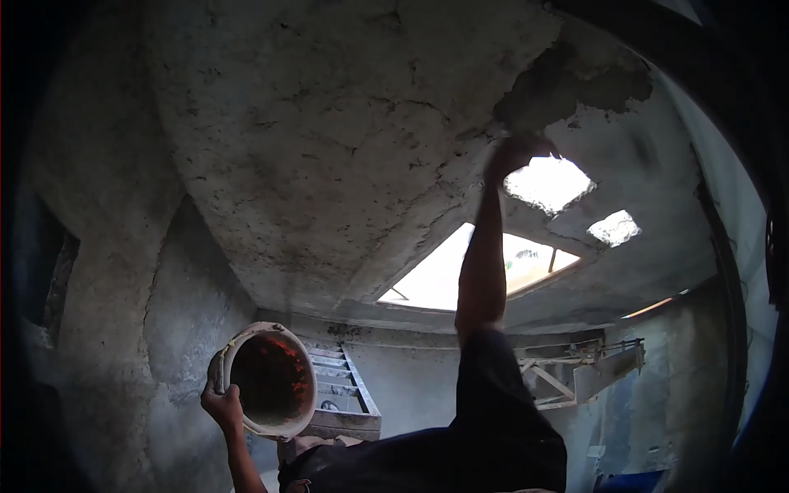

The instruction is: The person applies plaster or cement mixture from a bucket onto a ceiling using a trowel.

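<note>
My left hand grips the rim of a round bucket, with the thumb over the edge. The bucket is tilted so its mouth faces me. Its inside is dark, with reddish-orange marks along one side. Stretched far up, my right hand is at the rough grey plastered surface, just below a dark, wet-looking patch. That hand is dark and blurred against a bright hole, so its fingers and anything in them cannot be made out.
Beside the bright hole is a smaller one. A large bright opening lies behind my right arm. A ladder-like frame stands behind the bucket. At right is a wooden framework. A dark curved bar runs down the right side.
</note>
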Available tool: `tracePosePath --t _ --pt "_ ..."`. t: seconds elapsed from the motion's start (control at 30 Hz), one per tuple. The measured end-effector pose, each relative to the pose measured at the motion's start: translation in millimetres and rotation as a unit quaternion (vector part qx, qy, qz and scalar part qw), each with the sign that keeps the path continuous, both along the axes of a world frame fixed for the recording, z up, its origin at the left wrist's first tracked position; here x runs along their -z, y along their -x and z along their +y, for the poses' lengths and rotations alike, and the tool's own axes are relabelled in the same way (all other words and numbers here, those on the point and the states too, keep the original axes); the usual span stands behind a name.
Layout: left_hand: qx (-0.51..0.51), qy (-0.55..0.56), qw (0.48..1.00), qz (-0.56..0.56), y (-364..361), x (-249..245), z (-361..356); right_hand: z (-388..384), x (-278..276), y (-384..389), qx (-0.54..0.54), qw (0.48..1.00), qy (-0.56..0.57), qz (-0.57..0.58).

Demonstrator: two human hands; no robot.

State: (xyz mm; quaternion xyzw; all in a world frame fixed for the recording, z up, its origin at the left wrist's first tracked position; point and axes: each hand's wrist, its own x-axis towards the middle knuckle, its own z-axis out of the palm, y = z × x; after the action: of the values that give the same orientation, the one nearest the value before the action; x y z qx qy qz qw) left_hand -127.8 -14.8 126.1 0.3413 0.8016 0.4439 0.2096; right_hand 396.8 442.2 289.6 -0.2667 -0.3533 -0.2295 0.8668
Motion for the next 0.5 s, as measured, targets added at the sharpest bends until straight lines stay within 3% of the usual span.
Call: tracePosePath --t 0.03,0.07,0.1,0.13,0.17,0.2,0.27,0.33,0.4,0.43,0.47,0.5 --pt "-0.012 -0.019 1.0 -0.016 2.2 7.1 -3.1 -19.7 -31.8 58.2 0.0 0.935 0.346 0.078" --pt "-0.011 -0.02 1.0 -0.016 2.5 10.7 -5.7 -39.4 -84.0 89.3 -0.003 0.753 0.641 0.145" --pt "-0.015 -0.009 1.0 -0.001 5.3 13.5 -7.3 -34.1 -64.2 85.9 -0.007 0.756 0.638 0.147" --pt "-0.023 0.005 1.0 0.016 10.2 14.3 -10.6 -20.5 -24.7 79.3 0.051 0.866 0.493 0.063" --pt "-0.019 0.0 1.0 0.007 11.0 11.9 -10.8 -16.2 0.2 79.5 0.109 0.94 0.322 -0.02" --pt "-0.008 0.011 1.0 0.023 13.7 15.1 -11.6 -39.5 0.6 93.4 0.04 0.919 0.388 0.054" --pt "-0.015 0.021 1.0 -0.011 13.4 17.4 -11.9 -75.8 16.6 103.5 -0.007 0.923 0.377 0.076" --pt "-0.005 0.051 0.999 -0.015 10.5 10.5 -8.1 -147.3 12.5 137.8 -0.094 0.89 0.435 0.103" --pt "0.001 0.073 0.997 -0.02 10.0 12.4 -5.8 -163.4 89.8 105.0 0.073 0.876 0.469 -0.089" --pt "0.009 0.035 0.999 -0.012 9.6 21.4 -3.7 -189.6 115.1 102.2 0.129 0.809 0.556 -0.142" --pt "0.019 -0.006 1.0 -0.005 8.9 27.5 -0.7 -215.2 144.4 99.0 0.121 0.774 0.6 -0.163" --pt "0.032 -0.002 0.999 -0.009 7.7 26.9 2.2 -258.0 150.1 107.6 0.011 0.732 0.671 -0.12"
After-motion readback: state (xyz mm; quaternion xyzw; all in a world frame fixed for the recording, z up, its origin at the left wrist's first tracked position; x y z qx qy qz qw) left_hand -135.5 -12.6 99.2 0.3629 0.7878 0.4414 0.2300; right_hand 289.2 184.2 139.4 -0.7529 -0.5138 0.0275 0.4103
